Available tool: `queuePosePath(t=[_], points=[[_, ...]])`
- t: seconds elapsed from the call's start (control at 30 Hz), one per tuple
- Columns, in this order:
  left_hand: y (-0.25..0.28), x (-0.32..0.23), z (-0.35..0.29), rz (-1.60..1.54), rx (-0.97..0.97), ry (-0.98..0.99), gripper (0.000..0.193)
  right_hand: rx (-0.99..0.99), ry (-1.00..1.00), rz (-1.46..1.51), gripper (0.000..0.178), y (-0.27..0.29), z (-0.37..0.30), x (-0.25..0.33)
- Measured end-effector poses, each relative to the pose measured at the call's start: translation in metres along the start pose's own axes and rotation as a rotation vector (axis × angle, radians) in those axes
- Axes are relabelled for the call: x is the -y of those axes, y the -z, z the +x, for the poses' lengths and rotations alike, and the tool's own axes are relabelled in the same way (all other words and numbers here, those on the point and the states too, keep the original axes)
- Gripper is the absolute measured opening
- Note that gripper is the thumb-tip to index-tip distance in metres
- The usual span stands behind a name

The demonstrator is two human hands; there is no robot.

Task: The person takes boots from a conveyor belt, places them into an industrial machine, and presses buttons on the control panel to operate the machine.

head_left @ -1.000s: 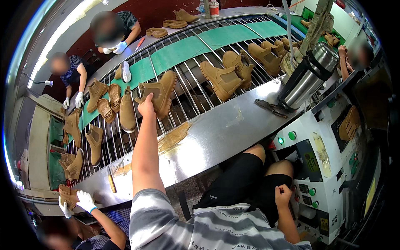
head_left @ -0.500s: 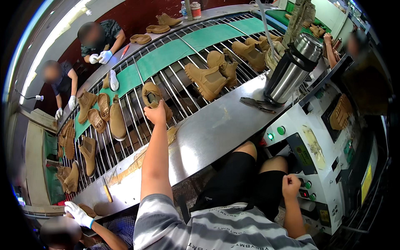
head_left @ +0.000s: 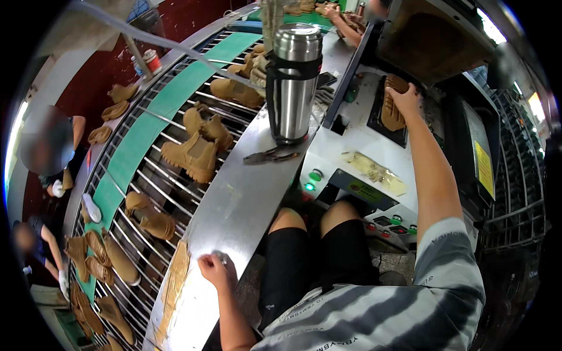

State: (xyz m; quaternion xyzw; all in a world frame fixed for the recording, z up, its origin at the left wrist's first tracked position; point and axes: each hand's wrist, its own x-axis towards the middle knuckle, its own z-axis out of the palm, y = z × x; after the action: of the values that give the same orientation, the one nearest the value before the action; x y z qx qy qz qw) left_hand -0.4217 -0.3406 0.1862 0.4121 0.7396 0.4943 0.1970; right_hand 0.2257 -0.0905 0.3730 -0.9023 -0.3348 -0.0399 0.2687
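My right hand point(head_left: 408, 100) reaches up to a tan treaded shoe sole point(head_left: 393, 111) that lies tread up in a dark recess on the machine's top. Its fingers close over the sole's edge; whether a boot upper lies below is hidden. Over the steel table edge point(head_left: 231, 199), my left hand point(head_left: 214, 271) is curled closed with nothing visible in it. A tan boot point(head_left: 150, 216) rests on the roller conveyor beyond that hand. Farther along the rollers stand more tan boots point(head_left: 190, 157).
A steel thermos point(head_left: 294, 88) stands on the table by pliers point(head_left: 271, 156). The white machine point(head_left: 351, 155) with green buttons is at my right, its raised lid point(head_left: 436, 35) above. A green mat point(head_left: 140, 128) runs along the conveyor point(head_left: 175, 193). Co-workers stand at the far left.
My left hand has let go of the boot on the rollers and drawn back to the table edge. My right hand has risen from beside the control panel to the sole. The view has turned right.
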Motion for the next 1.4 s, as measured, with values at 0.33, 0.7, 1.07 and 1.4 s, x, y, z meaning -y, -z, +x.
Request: queuePosePath(t=[0.33, 0.7, 1.07, 1.4], points=[[-0.016, -0.024, 0.009, 0.352, 0.275, -0.013, 0.011, 0.163, 0.0, 0.042, 0.079, 0.01, 0.098, -0.027], [-0.078, -0.169, -0.028, 0.327, 1.888, 0.165, 0.075, 0.236, 0.127, 1.3, 0.075, 0.176, -0.109, -0.033], [-0.116, -0.232, -0.09, -1.629, 0.935, 0.565, 0.076, 0.602, 0.532, 1.636, 0.067, 0.113, -0.34, 0.035], [-0.013, -0.131, 0.107, -1.219, 0.063, 0.115, 0.055, 0.758, 0.738, 0.768, 0.023, 0.057, -0.357, -0.038]])
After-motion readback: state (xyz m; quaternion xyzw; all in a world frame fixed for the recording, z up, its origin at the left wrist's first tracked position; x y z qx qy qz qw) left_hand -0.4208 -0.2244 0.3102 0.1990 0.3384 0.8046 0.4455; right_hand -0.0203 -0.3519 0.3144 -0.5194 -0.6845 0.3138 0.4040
